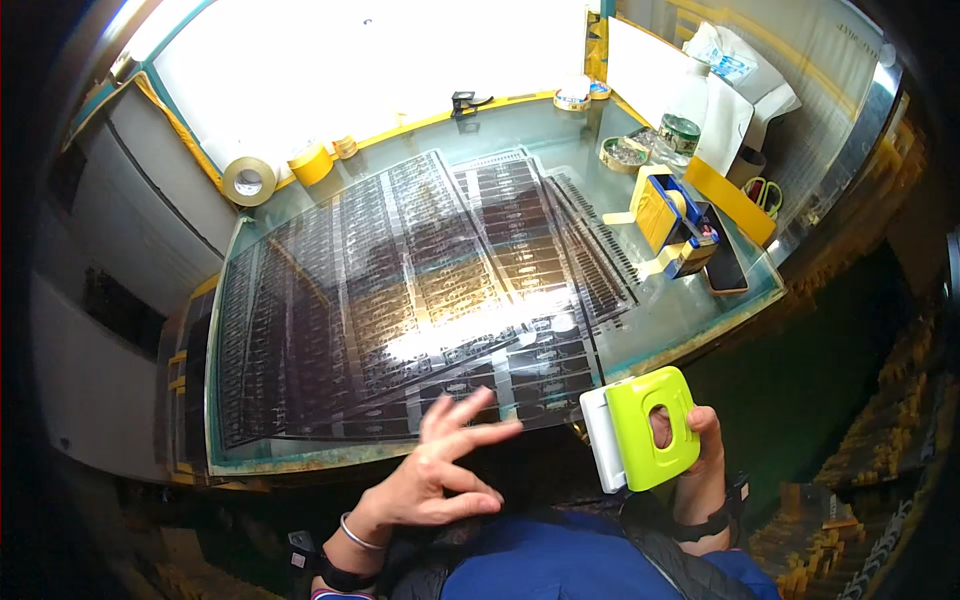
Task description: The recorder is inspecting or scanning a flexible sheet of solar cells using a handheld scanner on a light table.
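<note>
My right hand point(706, 445) grips a lime-green hand tool point(640, 400) with an oval handle hole and a white strip along its left side. A fingertip shows through the hole; I cannot make out the tool's exact kind. It is raised off the near right edge of the table. My left hand point(440, 472) is open and holds nothing, its fingers spread over the table's near edge. Beyond it lie several overlapping dark, patterned film sheets point(400, 270), with a bright glare across their near part.
The glass-topped table point(690, 325) has a blue and yellow tape dispenser point(675, 222) and a dark phone point(725, 255) at its right. Tape rolls point(249, 181) stand at the back left. Behind them is a bright white panel point(360, 80). Green-handled scissors point(765, 195) sit at the far right.
</note>
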Tool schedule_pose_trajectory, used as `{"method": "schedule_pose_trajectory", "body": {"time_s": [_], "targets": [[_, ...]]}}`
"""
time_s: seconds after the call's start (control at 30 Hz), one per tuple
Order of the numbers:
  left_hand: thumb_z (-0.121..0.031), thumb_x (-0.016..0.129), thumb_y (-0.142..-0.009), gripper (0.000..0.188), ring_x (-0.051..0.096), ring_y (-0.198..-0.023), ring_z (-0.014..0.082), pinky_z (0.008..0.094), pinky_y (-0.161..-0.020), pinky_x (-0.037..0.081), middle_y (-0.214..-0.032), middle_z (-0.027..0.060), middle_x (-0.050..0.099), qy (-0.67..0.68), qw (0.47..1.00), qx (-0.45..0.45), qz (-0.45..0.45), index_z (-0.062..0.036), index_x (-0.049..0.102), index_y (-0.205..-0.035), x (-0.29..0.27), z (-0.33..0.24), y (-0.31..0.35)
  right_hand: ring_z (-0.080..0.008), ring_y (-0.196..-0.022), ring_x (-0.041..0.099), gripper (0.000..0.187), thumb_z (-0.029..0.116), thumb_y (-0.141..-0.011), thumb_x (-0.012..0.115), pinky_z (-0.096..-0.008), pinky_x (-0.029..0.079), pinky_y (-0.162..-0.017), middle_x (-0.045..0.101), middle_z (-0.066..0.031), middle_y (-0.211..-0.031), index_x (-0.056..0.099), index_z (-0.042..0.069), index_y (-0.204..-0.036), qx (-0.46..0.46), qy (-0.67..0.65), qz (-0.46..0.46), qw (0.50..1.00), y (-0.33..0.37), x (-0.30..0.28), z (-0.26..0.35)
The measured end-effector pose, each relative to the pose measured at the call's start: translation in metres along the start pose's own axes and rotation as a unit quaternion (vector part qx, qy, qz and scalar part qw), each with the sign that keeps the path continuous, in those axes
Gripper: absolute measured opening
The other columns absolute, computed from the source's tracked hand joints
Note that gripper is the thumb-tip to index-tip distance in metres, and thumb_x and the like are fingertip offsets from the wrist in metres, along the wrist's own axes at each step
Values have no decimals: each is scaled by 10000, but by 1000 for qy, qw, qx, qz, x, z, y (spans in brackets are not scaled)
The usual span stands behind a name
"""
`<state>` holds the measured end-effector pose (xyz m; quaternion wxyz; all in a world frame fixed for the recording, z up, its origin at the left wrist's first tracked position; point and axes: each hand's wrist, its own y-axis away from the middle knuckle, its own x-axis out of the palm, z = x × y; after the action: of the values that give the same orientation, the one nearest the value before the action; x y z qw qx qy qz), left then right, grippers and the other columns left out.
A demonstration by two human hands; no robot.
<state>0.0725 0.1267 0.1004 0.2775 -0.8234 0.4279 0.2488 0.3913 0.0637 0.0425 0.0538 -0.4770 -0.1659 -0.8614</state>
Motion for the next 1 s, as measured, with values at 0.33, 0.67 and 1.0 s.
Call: {"method": "schedule_pose_trajectory", "body": {"time_s": [0.33, 0.67, 1.0], "targets": [[-322, 714, -694, 844, 323, -1249, 371, 498, -1036, 205, -1344, 237, 331, -259, 933, -142, -206, 58, 287, -1315, 8, 2, -26, -178, -753, 606, 675, 225, -594, 672, -293, 520, -704, 601, -118, -902, 443, -58, -1162, 27, -5, -6, 1000, 5, -12, -7], [-297, 587, -813, 463, 380, -1225, 329, 491, -1046, 179, -1253, 168, 476, -252, 921, -247, -166, 4, 522, -1159, 9, -15, 60, -310, -921, 598, 741, 258, -537, 672, -392, 494, -816, 539, -236, -1112, 450, -69, -1164, 114, 78, 90, 986, -5, 10, -18], [-252, 467, -909, 372, 633, -743, 242, 290, -591, 531, -916, 200, 623, 520, 779, -269, -225, 96, 591, -949, 82, -3, 46, -190, -1007, 544, 833, 276, -562, 712, -292, 424, -893, 540, -140, -1131, 376, -72, -1241, 176, 109, 173, 963, -8, 42, -26]]}}
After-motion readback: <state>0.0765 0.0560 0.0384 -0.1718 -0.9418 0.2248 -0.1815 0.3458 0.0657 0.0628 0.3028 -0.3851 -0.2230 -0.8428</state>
